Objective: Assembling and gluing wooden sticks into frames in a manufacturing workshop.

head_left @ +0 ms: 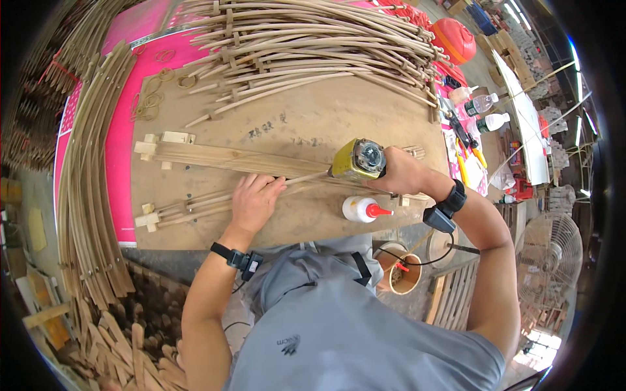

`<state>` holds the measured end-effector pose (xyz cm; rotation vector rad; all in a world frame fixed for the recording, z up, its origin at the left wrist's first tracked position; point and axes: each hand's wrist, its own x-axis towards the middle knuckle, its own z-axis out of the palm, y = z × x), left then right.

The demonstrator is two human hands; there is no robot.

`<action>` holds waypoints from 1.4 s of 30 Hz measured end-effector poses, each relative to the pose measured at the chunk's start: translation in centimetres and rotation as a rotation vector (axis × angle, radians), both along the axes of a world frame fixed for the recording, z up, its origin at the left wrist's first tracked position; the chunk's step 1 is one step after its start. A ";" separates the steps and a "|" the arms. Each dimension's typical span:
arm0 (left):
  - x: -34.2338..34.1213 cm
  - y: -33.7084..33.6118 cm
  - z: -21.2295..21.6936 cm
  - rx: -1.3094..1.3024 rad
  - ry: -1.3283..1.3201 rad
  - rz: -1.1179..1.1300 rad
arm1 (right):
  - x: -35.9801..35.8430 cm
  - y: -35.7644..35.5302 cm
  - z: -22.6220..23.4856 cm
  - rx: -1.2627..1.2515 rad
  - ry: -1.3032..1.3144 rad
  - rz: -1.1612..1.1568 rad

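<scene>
My right hand (396,171) is closed round a yellow nail gun (352,158) with a grey round cap. The gun's nose meets a thin wooden strip (305,178) near the middle of the table; the exact contact is hidden. Farther left, my left hand (255,199) grips the same strip, fingers bent over it. The strip belongs to a slim wooden frame whose left end sits in a pale wooden block (149,217). Behind it lies a wider board (238,156) with another block (149,147) at its left end. A white bottle with a red nozzle (358,209) stands near the front edge.
Many curved wooden rods (313,39) are piled along the far side. Long slats (88,176) hang over the left edge near rubber bands (151,98). At right are plastic bottles (493,122) and pliers (462,171). A bucket (405,279) and a fan (551,251) stand beyond the table.
</scene>
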<state>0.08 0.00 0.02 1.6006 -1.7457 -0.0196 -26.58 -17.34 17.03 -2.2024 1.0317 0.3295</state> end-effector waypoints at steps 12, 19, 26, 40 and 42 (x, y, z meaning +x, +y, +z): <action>0.0 0.1 0.0 0.005 -0.015 0.017 | 0.7 0.5 0.1 0.022 0.060 -0.045; -0.1 0.2 0.0 -0.010 0.000 0.004 | 2.4 1.0 0.2 0.003 0.040 0.072; 0.0 0.0 -0.3 -0.013 0.017 -0.006 | 3.2 1.1 -0.1 -0.008 0.086 0.062; -0.6 -0.1 -0.3 -0.018 0.032 -0.002 | -6.5 1.0 0.9 -0.136 -0.232 -0.272; -0.7 0.1 -0.3 -0.037 0.035 0.002 | -10.1 1.0 1.5 -0.163 -0.159 -0.400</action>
